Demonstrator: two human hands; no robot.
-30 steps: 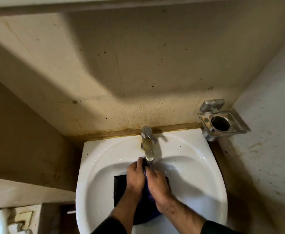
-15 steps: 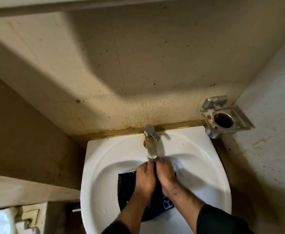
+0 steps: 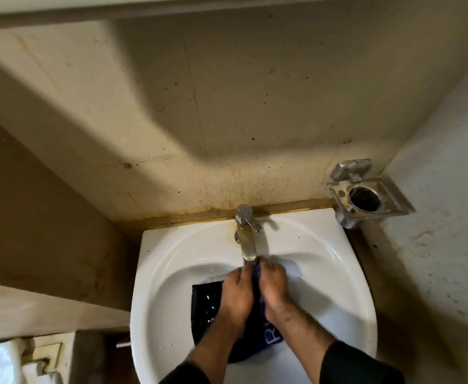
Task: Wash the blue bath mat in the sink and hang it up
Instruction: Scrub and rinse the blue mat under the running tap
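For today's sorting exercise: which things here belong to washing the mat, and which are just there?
In use: blue bath mat, sink, tap, left hand, right hand.
Just there: metal holder on the wall, stained wall.

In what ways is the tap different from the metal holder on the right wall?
The tap stands at the back rim of the sink, while the metal holder is fixed to the wall. The tap has a long spout reaching over the basin; the holder is a square frame around a round hole. Both are tarnished metal.
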